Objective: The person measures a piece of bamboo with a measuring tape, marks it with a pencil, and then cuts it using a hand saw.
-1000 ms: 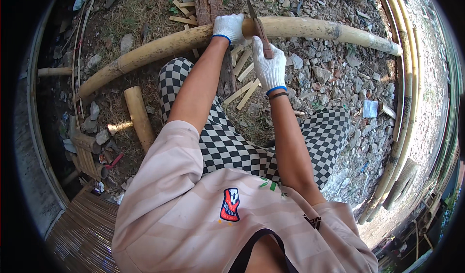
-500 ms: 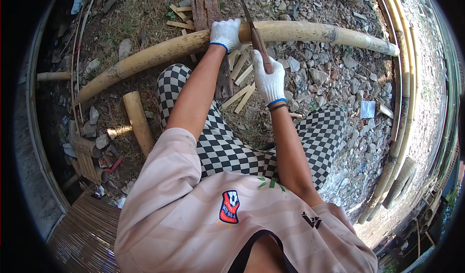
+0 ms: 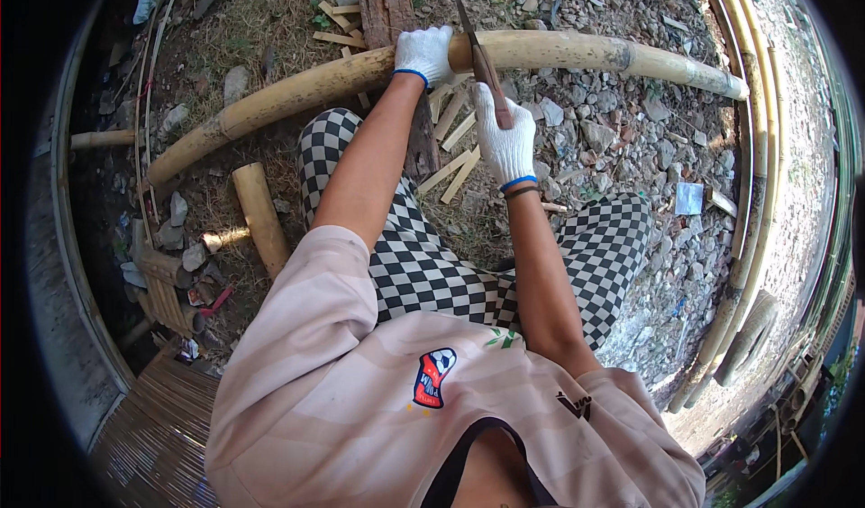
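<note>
A thick, bowed bamboo pole [image 3: 550, 50] stretches from left to right in front of me. My left hand [image 3: 423, 55], in a white glove with a blue cuff, is closed over its top. Just right of that hand, a narrow dark blade with a brown wooden handle [image 3: 487, 73] crosses the pole and points away from me. My right hand [image 3: 506, 143], gloved the same way, is wrapped around the handle's near end. I cannot tell whether the blade is toothed. Under the pole lies a worn wooden block [image 3: 386, 14], partly hidden by my left hand.
Split bamboo strips [image 3: 461, 176] lie scattered around the block. A short bamboo piece [image 3: 261, 219] rests left of my checkered knees. Broken stones [image 3: 599, 134] cover the ground at right, bordered by long bamboo poles [image 3: 755, 165]. A woven bamboo mat [image 3: 158, 431] is at lower left.
The pole and both hands sit slightly higher in the picture, with the view itself a little shifted. Both hands keep their grip, the right on the handle and the left on the pole.
</note>
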Available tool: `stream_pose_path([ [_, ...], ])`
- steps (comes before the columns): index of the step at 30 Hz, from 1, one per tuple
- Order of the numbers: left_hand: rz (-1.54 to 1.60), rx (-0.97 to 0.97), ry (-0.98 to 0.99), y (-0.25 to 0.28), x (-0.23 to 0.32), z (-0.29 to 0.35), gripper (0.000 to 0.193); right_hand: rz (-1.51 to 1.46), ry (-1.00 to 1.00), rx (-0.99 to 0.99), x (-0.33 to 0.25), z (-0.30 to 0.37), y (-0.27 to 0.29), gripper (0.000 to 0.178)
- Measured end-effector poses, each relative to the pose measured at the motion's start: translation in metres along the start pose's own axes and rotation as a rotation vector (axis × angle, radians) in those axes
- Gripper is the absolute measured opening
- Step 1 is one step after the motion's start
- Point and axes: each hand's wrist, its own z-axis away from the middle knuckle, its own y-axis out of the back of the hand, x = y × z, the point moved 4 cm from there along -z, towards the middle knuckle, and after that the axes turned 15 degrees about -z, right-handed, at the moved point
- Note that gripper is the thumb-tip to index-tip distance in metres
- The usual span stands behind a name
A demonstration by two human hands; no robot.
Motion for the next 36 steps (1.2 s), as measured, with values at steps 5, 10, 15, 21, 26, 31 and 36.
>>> stream_pose_path([
  [5,0.053,-0.064,-0.029,0.006,-0.022,-0.009,0.062,0.02,-0.211,-0.037,-0.063,0.163,0.075,0.028],
  [10,0.007,0.01,0.014,0.014,-0.011,-0.011,0.063,-0.058,-0.063,-0.04,0.001,0.013,0.011,0.046],
  [15,-0.004,-0.02,0.004,0.005,-0.014,-0.009,0.065,0.0,-0.135,-0.048,0.0,0.013,0.004,0.051],
  [21,0.013,0.022,0.027,0.006,-0.017,-0.002,0.062,-0.087,-0.234,0.024,-0.05,0.156,0.069,0.04],
  [26,-0.015,0.082,-0.005,0.01,-0.002,-0.017,0.06,-0.006,-0.024,0.009,0.001,-0.025,-0.006,0.054],
  [31,-0.019,0.035,0.022,-0.006,-0.031,-0.006,0.059,0.147,-0.2,-0.143,-0.01,0.064,0.019,0.049],
  [36,0.026,-0.014,0.004,0.004,-0.025,-0.004,0.058,0.083,-0.047,-0.115,-0.048,0.116,0.05,0.047],
])
